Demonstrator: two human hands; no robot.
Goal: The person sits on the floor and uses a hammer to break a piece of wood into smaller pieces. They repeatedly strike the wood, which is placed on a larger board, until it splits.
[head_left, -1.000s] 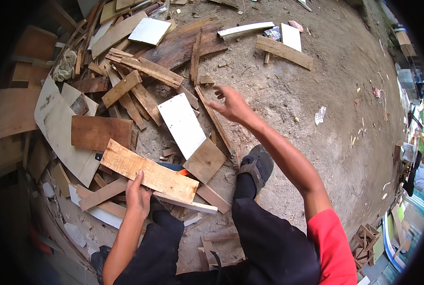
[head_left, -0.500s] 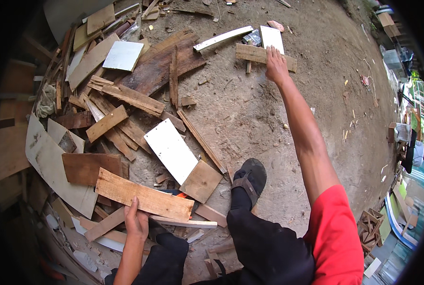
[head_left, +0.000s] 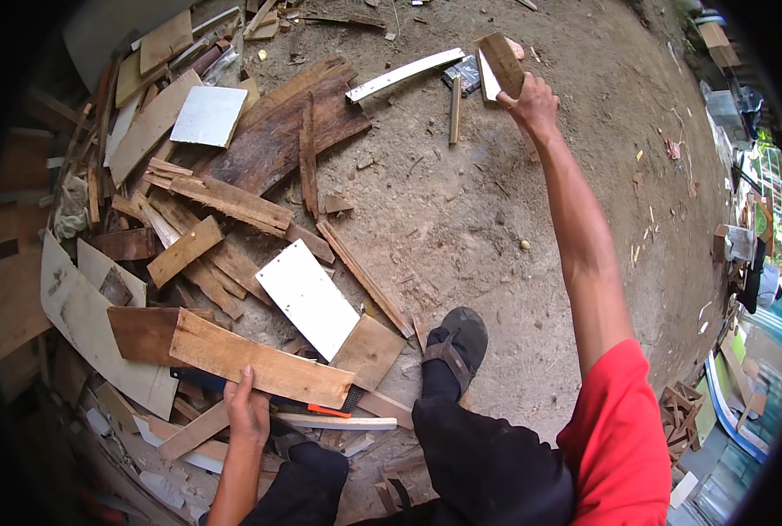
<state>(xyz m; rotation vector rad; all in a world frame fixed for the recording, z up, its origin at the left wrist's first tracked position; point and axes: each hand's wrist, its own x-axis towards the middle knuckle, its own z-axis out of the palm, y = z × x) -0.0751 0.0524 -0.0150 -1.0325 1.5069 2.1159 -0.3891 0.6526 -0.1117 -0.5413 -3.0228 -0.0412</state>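
Observation:
My left hand (head_left: 248, 410), low on the left, grips the lower edge of a light brown board (head_left: 264, 361), thumb on its face. Behind that board a darker brown board (head_left: 138, 335) shows in part. Under the light board, an orange and black tool part (head_left: 328, 409) peeks out; most of it is hidden. Out at arm's length, my right hand (head_left: 531, 103) is closed on a short brown plank (head_left: 501, 61), tilted up on end. The plank partly covers a white board (head_left: 488, 81) on the ground. Beside it lie a thin wooden stick (head_left: 455, 110) and a dark packet (head_left: 468, 74).
A heap of wood scraps fills the left side, with a wide dark plank (head_left: 277, 131), a white square panel (head_left: 208, 115) and a white drilled panel (head_left: 306, 285). A white strip (head_left: 404, 75) lies beyond. My sandalled foot (head_left: 458, 346) stands beside a long thin strip (head_left: 365, 276).
My right hand has picked up the brown plank from the ground and turned it on end, uncovering the stick. The left hand still holds its board; more of the tool beneath shows.

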